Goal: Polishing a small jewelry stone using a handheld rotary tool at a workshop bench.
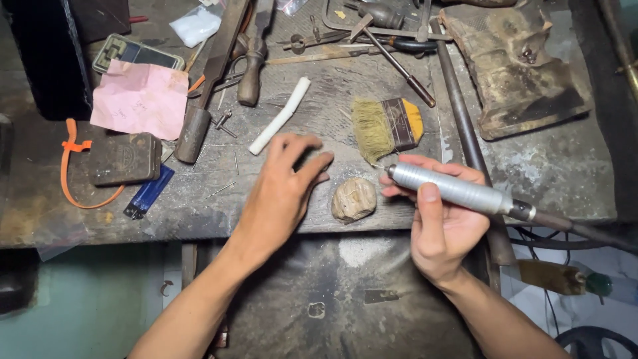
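Right hand [442,226]: wrapped around a silver rotary handpiece [452,188], thumb pressed on top of the barrel, fingers curled beneath, tip aimed toward 9 o'clock.
Handpiece tail: dark flexible shaft [585,229] running off toward 3 o'clock.
Left hand [286,183]: palm down on the worn workbench [565,166], fingers loosely spread and gripping nothing, fingertips pointing to 1 o'clock.
Lump: small rounded tan stone-like piece [353,199] lying on the bench between the two hands, just beside the left fingertips, close under the handpiece tip but apart from it.
Brush [387,126]: short, yellow-ended, frayed bristles, at 12 o'clock from the lump.
White stick [280,116]: lying slanted, at 12 o'clock from the left hand.
Further out at 9 o'clock: blue lighter [148,192], dark metal tin [125,158], orange strap [73,166], pink paper [141,98].
Top of bench, 12 o'clock: jumble of wooden-handled tools [251,73] and a small hammer [392,56].
At 2 o'clock: big rough block [518,70], well apart from both hands.
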